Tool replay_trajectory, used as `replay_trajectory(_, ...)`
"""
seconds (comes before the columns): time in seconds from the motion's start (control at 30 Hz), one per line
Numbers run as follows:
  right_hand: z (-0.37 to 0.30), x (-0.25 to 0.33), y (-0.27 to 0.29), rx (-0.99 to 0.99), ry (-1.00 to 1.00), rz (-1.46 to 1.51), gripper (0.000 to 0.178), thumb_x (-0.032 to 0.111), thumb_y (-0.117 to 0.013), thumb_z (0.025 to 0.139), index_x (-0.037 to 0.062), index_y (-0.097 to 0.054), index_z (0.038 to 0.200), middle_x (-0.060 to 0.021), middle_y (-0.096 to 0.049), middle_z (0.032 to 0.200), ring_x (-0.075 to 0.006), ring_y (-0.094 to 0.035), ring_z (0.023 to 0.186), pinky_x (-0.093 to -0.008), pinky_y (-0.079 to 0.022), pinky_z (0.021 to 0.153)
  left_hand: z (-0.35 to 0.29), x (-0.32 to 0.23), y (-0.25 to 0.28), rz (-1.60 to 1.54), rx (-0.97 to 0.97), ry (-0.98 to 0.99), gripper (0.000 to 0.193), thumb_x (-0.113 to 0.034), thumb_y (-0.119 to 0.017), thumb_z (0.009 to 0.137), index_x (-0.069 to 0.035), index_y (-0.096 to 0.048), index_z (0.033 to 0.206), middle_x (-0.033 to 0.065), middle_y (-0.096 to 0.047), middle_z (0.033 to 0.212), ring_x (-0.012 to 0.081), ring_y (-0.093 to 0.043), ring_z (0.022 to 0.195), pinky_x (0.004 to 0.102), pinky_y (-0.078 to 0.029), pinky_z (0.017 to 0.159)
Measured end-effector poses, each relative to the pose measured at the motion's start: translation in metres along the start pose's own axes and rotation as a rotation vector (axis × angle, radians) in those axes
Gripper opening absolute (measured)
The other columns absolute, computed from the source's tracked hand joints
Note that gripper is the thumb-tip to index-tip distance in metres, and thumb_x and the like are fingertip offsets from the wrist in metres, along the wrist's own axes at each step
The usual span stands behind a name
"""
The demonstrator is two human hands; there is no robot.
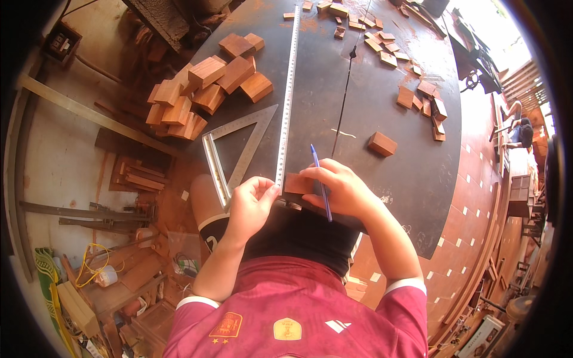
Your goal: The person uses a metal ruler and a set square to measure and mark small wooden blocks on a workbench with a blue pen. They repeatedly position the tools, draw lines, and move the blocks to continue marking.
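Note:
My left hand (252, 204) pinches the near end of a long steel ruler (289, 89) that stretches away across the dark tabletop (322, 77). Just right of that end lies a reddish wooden block (296, 183), close to the table's front edge. My right hand (341, 186) rests over the block's right part, partly hiding it, with a blue pen (315, 156) held between the fingers. The pen's tip cannot be made out. Left of the ruler, a metal triangle square (248, 149) lies near my left hand. One loose wooden block (382, 144) sits right of my right hand.
A heap of wooden blocks (206, 73) stands on the table's left side. Several smaller wood pieces (387, 59) are scattered at the far right. A thin dark slot (343, 98) runs along the tabletop. Another person (523, 132) is far off at the right, beyond the tiled floor (471, 185).

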State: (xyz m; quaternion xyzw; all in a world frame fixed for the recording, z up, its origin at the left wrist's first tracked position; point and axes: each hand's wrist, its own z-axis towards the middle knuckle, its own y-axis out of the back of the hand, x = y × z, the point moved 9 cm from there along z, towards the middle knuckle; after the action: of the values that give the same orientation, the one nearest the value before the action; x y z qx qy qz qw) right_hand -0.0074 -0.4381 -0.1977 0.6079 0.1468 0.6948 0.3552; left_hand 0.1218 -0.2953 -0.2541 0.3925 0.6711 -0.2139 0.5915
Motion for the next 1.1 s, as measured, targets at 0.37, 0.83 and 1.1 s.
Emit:
replay_trajectory(0.37,0.002,0.008,0.014,-0.121,0.091,-0.076,0.044,0.023,-0.085,0.078,0.0076,-0.067,0.115,-0.0114,-0.064,0.085,-0.0332,-0.064,0.083,-0.0412,-0.054,0.075,0.001,0.004,-0.003,-0.046,0.005,0.007,0.01,-0.007,-0.069,0.097,0.003,-0.069,0.099,0.0059,-0.073,0.087,0.0089,-0.067,0.079,0.0248,-0.054,0.074)
replay_trajectory(0.83,-0.003,-0.027,-0.006,-0.077,-0.273,0.612,0.015,0.01,-0.061,0.096,-0.0017,-0.065,0.106,-0.0061,-0.066,0.078,-0.0096,-0.063,0.07,-0.0276,-0.053,0.067,0.003,0.006,-0.006,-0.071,0.04,0.04,0.009,-0.007,-0.069,0.096,0.002,-0.07,0.098,0.0049,-0.073,0.086,0.0088,-0.067,0.079,0.0249,-0.054,0.075)
replay_trajectory(1.1,0.01,-0.012,-0.013,-0.125,-0.237,0.544,0.006,0.002,-0.068,0.085,0.0004,-0.062,0.087,-0.0049,-0.066,0.071,-0.0067,-0.062,0.065,-0.0256,-0.051,0.059,0.004,0.015,-0.007,-0.112,0.054,0.012,0.008,-0.005,-0.068,0.097,0.002,-0.067,0.101,0.0031,-0.07,0.09,0.0061,-0.065,0.08,0.0205,-0.052,0.074)
